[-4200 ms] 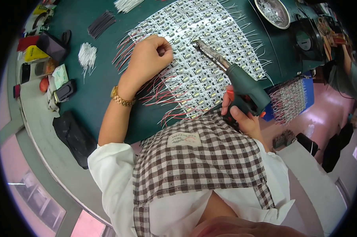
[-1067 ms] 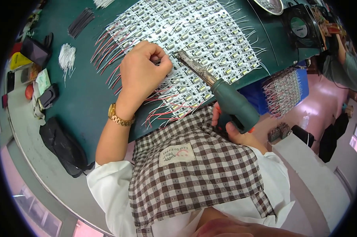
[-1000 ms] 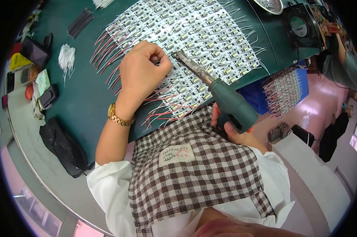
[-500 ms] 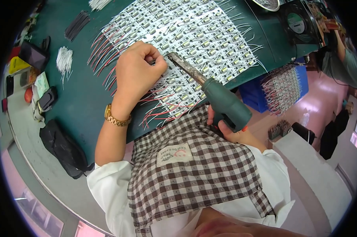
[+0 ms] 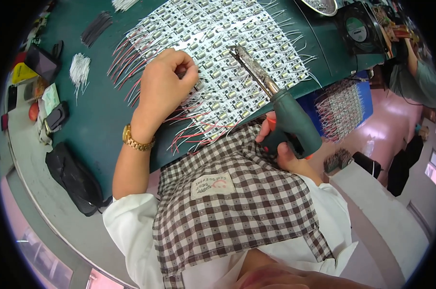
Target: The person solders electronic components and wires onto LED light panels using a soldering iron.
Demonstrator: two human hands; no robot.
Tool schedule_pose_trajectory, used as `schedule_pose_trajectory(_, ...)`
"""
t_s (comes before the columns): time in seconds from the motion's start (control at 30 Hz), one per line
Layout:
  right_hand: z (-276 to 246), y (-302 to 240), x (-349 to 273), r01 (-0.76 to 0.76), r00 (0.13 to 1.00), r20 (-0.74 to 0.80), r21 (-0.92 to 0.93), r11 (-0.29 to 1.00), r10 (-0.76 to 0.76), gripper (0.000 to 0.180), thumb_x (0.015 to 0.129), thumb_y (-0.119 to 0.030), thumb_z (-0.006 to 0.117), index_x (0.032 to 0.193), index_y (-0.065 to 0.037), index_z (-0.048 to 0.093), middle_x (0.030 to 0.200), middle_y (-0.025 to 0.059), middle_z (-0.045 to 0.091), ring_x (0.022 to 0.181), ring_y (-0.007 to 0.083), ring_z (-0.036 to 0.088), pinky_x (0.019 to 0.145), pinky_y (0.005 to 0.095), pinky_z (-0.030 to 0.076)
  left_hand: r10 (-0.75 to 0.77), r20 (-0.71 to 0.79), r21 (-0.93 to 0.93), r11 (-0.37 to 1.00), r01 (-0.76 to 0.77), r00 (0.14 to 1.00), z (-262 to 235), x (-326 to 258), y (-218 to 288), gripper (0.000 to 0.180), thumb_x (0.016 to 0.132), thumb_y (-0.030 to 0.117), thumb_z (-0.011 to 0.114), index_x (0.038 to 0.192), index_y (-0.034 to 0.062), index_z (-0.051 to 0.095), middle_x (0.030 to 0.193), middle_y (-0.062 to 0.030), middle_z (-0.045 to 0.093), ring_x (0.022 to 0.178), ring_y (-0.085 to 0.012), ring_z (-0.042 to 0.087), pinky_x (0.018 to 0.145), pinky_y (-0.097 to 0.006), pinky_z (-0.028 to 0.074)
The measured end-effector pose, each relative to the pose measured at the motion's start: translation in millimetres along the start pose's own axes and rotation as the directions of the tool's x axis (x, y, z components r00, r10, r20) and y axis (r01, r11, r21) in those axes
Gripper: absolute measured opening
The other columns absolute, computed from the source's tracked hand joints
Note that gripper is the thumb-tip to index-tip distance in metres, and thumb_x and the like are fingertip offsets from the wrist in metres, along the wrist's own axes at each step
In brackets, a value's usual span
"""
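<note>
A large sheet of small white circuit boards (image 5: 218,53) with red, white and grey wires lies on the green table mat (image 5: 102,111). My left hand (image 5: 167,86) rests on the boards with its fingers curled, pinching something small that I cannot make out. My right hand (image 5: 283,149) grips the green pistol handle of a soldering gun (image 5: 288,120). Its long metal tip points up and left, ending over the boards just right of my left hand. A gold watch is on my left wrist.
Bundles of white wires (image 5: 79,70) and black wires (image 5: 96,28) lie at the mat's left. A black pouch (image 5: 75,178) and small items sit on the grey table edge. A blue tray of wired boards (image 5: 345,103) is at right, a fan (image 5: 357,29) behind it. Another person (image 5: 415,77) stands at far right.
My left hand has shifted slightly along the boards. The soldering gun's tip has drawn back from beside my left fingers and now points more upward over the boards.
</note>
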State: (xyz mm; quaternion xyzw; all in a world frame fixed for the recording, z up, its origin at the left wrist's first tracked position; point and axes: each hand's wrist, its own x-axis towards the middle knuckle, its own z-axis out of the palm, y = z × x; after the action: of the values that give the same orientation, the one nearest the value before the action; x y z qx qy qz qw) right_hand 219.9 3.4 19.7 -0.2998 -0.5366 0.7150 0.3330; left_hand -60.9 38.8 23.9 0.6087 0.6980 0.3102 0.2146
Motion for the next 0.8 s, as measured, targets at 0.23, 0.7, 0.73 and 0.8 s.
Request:
schedule_pose_trajectory(0.23,-5,0,-10,-0.049,0.999,-0.006,0.025,0.998,0.049,0.044,0.085,-0.028,0.061,0.120,-0.004,0.049,0.098,0.0067,0.055,0.083,0.0153,0.053,0.074,0.0312,0.045,0.084,-0.200,-0.106,0.989,-0.107,0.976,-12,3,7,0.006,0.078,0.006,0.068,0.084,0.0042,0.066,0.077,-0.0074,0.060,0.063,-0.0171,0.057,0.058,-0.028,0.046)
schedule_pose_trajectory(0.7,-2,-8,-19,-0.303,0.953,-0.021,-0.019,0.953,0.303,0.067,0.081,-0.053,0.065,0.126,-0.007,0.048,0.092,0.0063,0.054,0.078,0.0140,0.053,0.069,0.0277,0.042,-0.010,0.132,-0.029,0.999,0.014,0.991,5,-5,11,0.005,0.070,0.004,0.063,0.071,-0.0002,0.060,0.068,-0.0047,0.056,0.057,-0.0103,0.052,0.056,-0.024,0.044)
schedule_pose_trajectory(0.73,-2,-6,-19,-0.307,0.951,-0.020,-0.002,0.952,0.307,0.065,0.081,-0.051,0.065,0.126,-0.007,0.047,0.093,0.0067,0.054,0.080,0.0141,0.053,0.070,0.0281,0.043,-0.009,0.133,-0.028,1.000,0.013,0.991,5,-5,11,0.005,0.070,0.004,0.063,0.071,-0.0002,0.060,0.068,-0.0047,0.056,0.057,-0.0103,0.052,0.056,-0.024,0.044)
schedule_pose_trajectory(0.8,-4,-5,-19,-0.307,0.952,-0.008,-0.012,0.952,0.307,0.064,0.082,-0.048,0.066,0.126,-0.006,0.047,0.095,0.0068,0.054,0.081,0.0142,0.054,0.072,0.0286,0.044,-0.009,0.139,-0.014,1.000,0.011,0.990,5,-5,11,0.006,0.069,0.004,0.063,0.071,-0.0001,0.060,0.068,-0.0046,0.056,0.057,-0.0105,0.052,0.056,-0.024,0.043)
